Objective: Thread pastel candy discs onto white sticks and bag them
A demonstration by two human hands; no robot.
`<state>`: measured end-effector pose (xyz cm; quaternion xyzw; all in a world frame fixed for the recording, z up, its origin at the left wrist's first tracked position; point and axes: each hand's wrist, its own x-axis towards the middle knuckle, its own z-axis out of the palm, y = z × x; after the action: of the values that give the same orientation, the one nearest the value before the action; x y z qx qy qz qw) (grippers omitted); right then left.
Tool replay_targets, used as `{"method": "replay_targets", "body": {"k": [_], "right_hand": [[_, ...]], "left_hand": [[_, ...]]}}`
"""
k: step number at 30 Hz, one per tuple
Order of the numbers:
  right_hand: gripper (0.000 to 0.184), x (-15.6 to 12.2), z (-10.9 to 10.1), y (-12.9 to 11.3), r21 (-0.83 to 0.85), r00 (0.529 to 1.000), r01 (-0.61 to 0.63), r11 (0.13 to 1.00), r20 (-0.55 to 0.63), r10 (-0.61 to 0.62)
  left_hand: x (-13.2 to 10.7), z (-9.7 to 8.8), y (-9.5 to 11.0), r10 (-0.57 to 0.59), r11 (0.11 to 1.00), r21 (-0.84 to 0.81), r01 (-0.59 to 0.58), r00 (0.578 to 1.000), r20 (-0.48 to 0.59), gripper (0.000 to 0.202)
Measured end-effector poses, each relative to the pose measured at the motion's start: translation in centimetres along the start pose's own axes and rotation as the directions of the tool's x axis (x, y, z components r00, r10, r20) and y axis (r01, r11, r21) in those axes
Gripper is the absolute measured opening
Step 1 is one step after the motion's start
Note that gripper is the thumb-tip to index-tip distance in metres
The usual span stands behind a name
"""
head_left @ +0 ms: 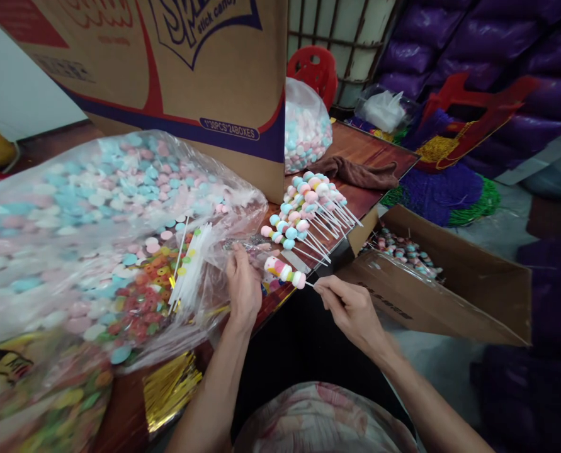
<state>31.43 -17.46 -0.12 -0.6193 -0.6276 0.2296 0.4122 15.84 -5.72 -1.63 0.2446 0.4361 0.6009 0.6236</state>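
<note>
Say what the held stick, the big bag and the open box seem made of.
Stick: probably plastic, white, thin and smooth. Bag: clear glossy plastic film; sweets show through, creases shine. Box: brown matte cardboard, folded flaps.

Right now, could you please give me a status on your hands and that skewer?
Right hand pinches candy skewer by its stick. Left hand at candy bag, grip unclear. Finished skewers piled beyond.
</note>
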Motion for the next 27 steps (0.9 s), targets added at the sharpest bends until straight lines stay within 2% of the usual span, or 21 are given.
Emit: {"method": "replay_targets", "body": {"k": [3,6,8,10,11,13,15,16,17,19,21,22,25,27], "right_hand": [[0.022,-0.1,0.7,0.0,-0.056,0.999,0.036,0.998,0.021,-0.035],[0.024,-0.1,1.4,-0.4,-0.06,1.0,0.011,0.998,0.0,-0.011],[0.024,-0.2,1.7,-0.8,0.017,0.998,-0.07,0.997,-0.006,0.07],[0.024,-0.3,1.8,-1.2,0.201,0.977,-0.213,0.956,0.033,0.211],[0.024,-0.3,1.9,-1.3,0.326,0.953,-0.301,0.896,0.075,0.293],[0.025,-0.3,1.9,-1.3,0.567,0.881,-0.462,0.682,0.201,0.429],[0.027,-0.1,2.1,-1.1,0.711,0.804,-0.561,0.424,0.347,0.482],[0.028,0.0,2.2,-1.0,0.744,0.777,-0.586,0.322,0.404,0.482],[0.029,0.1,2.3,-0.8,0.76,0.759,-0.6,0.248,0.444,0.477],[0.029,0.3,2.8,-0.8,0.771,0.744,-0.608,0.187,0.472,0.472],[0.026,0.4,3.4,-0.9,0.773,0.759,-0.589,0.238,0.427,0.492],[0.025,0.4,3.7,-1.1,0.764,0.778,-0.567,0.308,0.375,0.503],[0.025,0.3,4.2,-1.4,0.64,0.867,-0.455,0.619,0.16,0.472],[0.025,0.1,4.1,-1.5,0.528,0.91,-0.385,0.757,0.079,0.408]], "left_hand": [[-1.1,0.8,0.2,-0.09,0.996,0.004,0.09,0.985,0.146,0.041],[-1.9,1.4,0.2,-0.111,0.992,-0.047,0.121,0.978,0.174,0.035],[-2.0,1.6,0.1,-0.145,0.981,-0.102,0.167,0.971,0.19,0.034],[-1.9,1.6,0.0,-0.182,0.965,-0.15,0.213,0.963,0.199,0.034],[-1.8,1.6,-0.1,-0.196,0.958,-0.168,0.23,0.96,0.199,0.035],[-1.7,1.6,-0.2,-0.215,0.948,-0.192,0.252,0.957,0.194,0.036],[-1.6,1.6,-0.3,-0.239,0.939,-0.203,0.279,0.95,0.202,0.036],[-1.7,1.6,-0.3,-0.253,0.934,-0.2,0.295,0.944,0.211,0.035],[-1.8,1.6,-0.4,-0.266,0.931,-0.192,0.31,0.938,0.224,0.035],[-1.9,1.7,-0.5,-0.281,0.93,-0.166,0.329,0.925,0.258,0.033],[-2.1,1.7,-0.7,-0.272,0.937,-0.142,0.32,0.921,0.279,0.031],[-2.2,1.6,-0.8,-0.267,0.94,-0.134,0.314,0.92,0.287,0.03],[-2.2,1.3,-0.9,-0.274,0.943,-0.104,0.318,0.913,0.303,0.028],[-2.0,1.0,-0.7,-0.311,0.935,-0.065,0.35,0.893,0.326,0.028]]}}
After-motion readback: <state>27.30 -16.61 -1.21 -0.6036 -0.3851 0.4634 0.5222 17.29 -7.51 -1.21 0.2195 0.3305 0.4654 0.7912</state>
